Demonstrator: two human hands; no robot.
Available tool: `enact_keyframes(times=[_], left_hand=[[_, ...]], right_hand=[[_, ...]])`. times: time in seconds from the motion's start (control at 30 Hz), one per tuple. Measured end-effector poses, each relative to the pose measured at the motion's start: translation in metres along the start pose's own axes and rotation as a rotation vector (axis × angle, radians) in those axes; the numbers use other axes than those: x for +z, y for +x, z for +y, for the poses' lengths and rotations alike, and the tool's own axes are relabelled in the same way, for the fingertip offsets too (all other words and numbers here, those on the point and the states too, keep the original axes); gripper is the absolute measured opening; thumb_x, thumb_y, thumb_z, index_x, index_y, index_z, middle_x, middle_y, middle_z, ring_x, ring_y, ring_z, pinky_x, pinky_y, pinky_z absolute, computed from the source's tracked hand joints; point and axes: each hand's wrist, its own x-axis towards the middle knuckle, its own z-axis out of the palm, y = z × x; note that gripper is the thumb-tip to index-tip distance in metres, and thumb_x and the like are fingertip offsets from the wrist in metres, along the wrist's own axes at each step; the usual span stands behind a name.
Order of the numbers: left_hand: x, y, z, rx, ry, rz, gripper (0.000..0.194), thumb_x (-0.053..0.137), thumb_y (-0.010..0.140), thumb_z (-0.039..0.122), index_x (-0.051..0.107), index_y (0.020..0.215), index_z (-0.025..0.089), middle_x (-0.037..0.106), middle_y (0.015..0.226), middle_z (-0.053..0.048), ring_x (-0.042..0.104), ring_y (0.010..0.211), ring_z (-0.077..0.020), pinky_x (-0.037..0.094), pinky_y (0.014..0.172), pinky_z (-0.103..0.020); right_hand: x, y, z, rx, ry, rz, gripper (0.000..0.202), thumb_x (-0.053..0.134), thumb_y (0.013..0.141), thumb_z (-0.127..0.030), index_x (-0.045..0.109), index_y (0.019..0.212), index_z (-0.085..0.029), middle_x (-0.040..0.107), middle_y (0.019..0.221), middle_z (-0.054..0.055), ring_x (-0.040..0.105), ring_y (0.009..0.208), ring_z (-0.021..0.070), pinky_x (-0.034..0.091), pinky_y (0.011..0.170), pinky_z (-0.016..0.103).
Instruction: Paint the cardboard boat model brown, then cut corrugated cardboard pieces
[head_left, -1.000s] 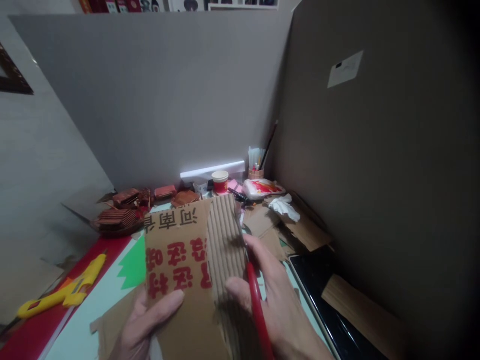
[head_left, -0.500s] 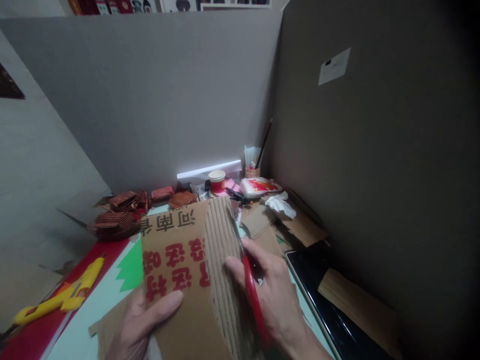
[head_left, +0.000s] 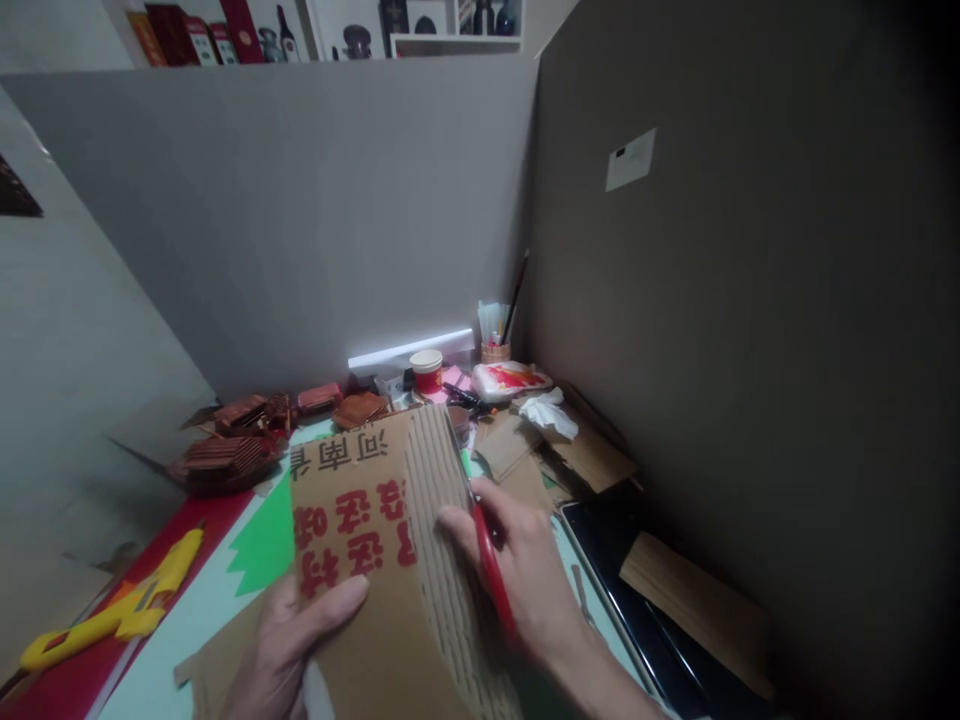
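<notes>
A piece of corrugated cardboard (head_left: 375, 600) with red and black printing is held up in front of me. Its right-hand strip is peeled, so the ridges show. My left hand (head_left: 300, 630) grips its left edge, thumb on top of the printed face. In my right hand (head_left: 517, 570) is a pair of scissors (head_left: 493, 570) with red handles. Their blades lie along the cardboard's right edge, partly hidden behind it and the fingers. My right thumb rests on the ridged strip.
A yellow glue gun (head_left: 127, 610) lies at left beside green paper (head_left: 262, 540). Brown model pieces (head_left: 232, 450), a red paper cup (head_left: 427, 372) and crumpled tissue (head_left: 549, 412) are at the back. A cardboard strip (head_left: 694, 610) lies on a black panel (head_left: 622, 570) at right.
The red scissor handles have come closer together in my right hand. The view has tilted up slightly, showing more of the shelf. My left hand keeps its hold on the cardboard.
</notes>
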Motion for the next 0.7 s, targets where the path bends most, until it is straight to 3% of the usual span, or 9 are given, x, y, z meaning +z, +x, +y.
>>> enact_keyframes(times=[0.17, 0.27, 0.4, 0.7], left_hand=[[0.001, -0.004, -0.002, -0.026, 0.017, -0.039, 0.078, 0.093, 0.049, 0.028, 0.067, 0.121, 0.018, 0.078, 0.1, -0.013, 0.071, 0.097, -0.0413, 0.063, 0.079, -0.045], [0.003, -0.007, -0.002, -0.032, 0.02, -0.057, 0.08, 0.093, 0.049, 0.029, 0.066, 0.123, 0.017, 0.078, 0.101, -0.014, 0.072, 0.097, -0.0408, 0.062, 0.081, -0.045], [0.005, -0.008, -0.001, -0.047, 0.039, -0.065, 0.069, 0.092, 0.052, 0.03, 0.069, 0.115, 0.016, 0.078, 0.098, -0.014, 0.072, 0.096, -0.0408, 0.062, 0.081, -0.046], [0.009, -0.017, 0.002, -0.071, 0.106, -0.085, 0.062, 0.091, 0.053, 0.031, 0.073, 0.11, 0.014, 0.079, 0.093, -0.015, 0.074, 0.083, -0.0396, 0.062, 0.078, -0.049]], right_hand=[[-0.003, 0.002, 0.001, 0.013, -0.033, 0.013, 0.049, 0.052, 0.091, -0.059, 0.064, 0.11, -0.016, 0.068, 0.093, 0.009, 0.059, 0.084, 0.024, 0.042, 0.07, 0.031], [-0.002, 0.001, 0.003, 0.027, 0.0, 0.021, 0.041, 0.051, 0.092, -0.057, 0.063, 0.095, -0.019, 0.065, 0.083, 0.005, 0.057, 0.077, 0.0212, 0.04, 0.067, 0.029], [0.002, 0.001, 0.007, 0.047, -0.016, 0.064, 0.039, 0.05, 0.092, -0.055, 0.055, 0.076, -0.02, 0.056, 0.07, 0.001, 0.047, 0.067, 0.0174, 0.033, 0.063, 0.028], [-0.004, 0.007, 0.006, -0.01, 0.032, 0.101, 0.037, 0.058, 0.089, -0.055, 0.059, 0.079, -0.019, 0.061, 0.07, 0.0, 0.047, 0.063, 0.0153, 0.035, 0.062, 0.027]])
